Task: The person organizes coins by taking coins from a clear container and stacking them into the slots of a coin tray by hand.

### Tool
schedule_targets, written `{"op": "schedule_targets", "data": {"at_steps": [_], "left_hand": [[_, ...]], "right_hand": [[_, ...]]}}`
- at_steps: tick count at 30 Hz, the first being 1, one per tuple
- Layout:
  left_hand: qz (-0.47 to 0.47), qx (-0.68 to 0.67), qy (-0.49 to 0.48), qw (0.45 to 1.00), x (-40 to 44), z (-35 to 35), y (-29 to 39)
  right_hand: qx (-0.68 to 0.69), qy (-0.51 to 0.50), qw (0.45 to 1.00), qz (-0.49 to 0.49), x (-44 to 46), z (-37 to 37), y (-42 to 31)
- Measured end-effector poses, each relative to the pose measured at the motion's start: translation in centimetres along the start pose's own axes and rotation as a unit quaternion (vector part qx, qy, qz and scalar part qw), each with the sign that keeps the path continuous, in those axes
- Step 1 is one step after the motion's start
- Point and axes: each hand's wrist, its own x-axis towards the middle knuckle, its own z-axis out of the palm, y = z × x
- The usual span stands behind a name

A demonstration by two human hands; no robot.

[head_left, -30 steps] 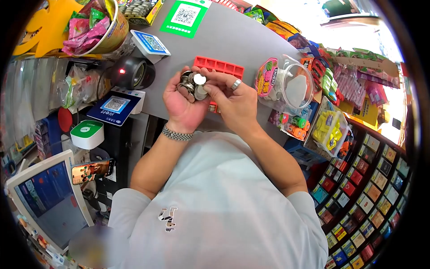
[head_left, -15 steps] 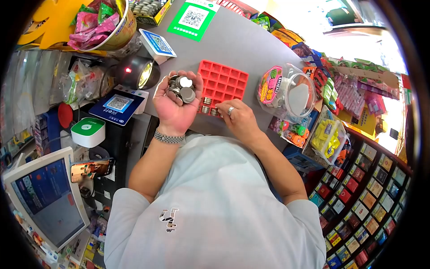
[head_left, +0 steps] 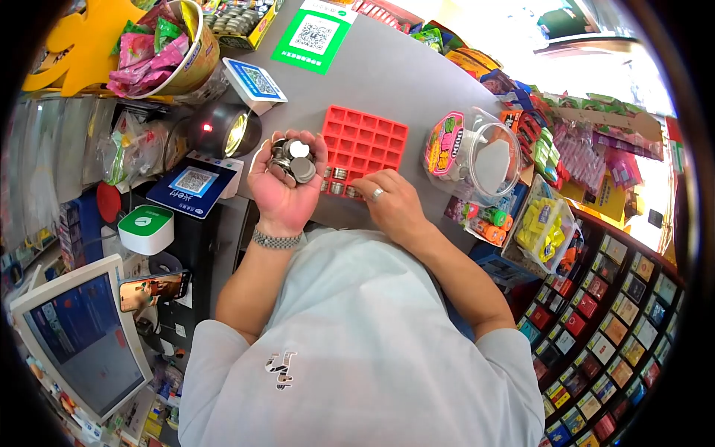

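Right hand (head_left: 393,205) moved from left hand's (head_left: 284,205) coins (head_left: 302,169) to tray (head_left: 365,141), shifting work to its near row. Left fingers cupped coins; right fingers' grip couldn't be told.

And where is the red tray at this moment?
In the head view, the red tray lies on the grey counter, between the left hand and the clear jar to its right.

Head view — looks forward, down — wide, near, over counter (head_left: 406,78).
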Motion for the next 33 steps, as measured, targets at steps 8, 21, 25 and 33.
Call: {"op": "schedule_targets", "data": {"at_steps": [8, 21, 25, 33], "left_hand": [[-0.005, -0.021, 0.013, 1.000, -0.2, 0.2, 0.4], [0.016, 0.011, 0.004, 1.000, -0.1, 0.2, 0.7], [0.010, -0.002, -0.020, 1.000, -0.2, 0.3, 1.1], [0.007, -0.022, -0.007, 1.000, -0.7, 0.7, 0.8]], "right_hand": [[0.107, 0.018, 0.992, 0.056, -0.4, 0.1, 0.0], [0.069, 0.068, 0.994, -0.047, 1.3, 1.2, 0.1], [0.005, -0.010, 0.997, -0.080, 1.2, 2.2, 0.7], [0.021, 0.042, 0.998, 0.035, 0.0, 0.6, 1.5]]}}
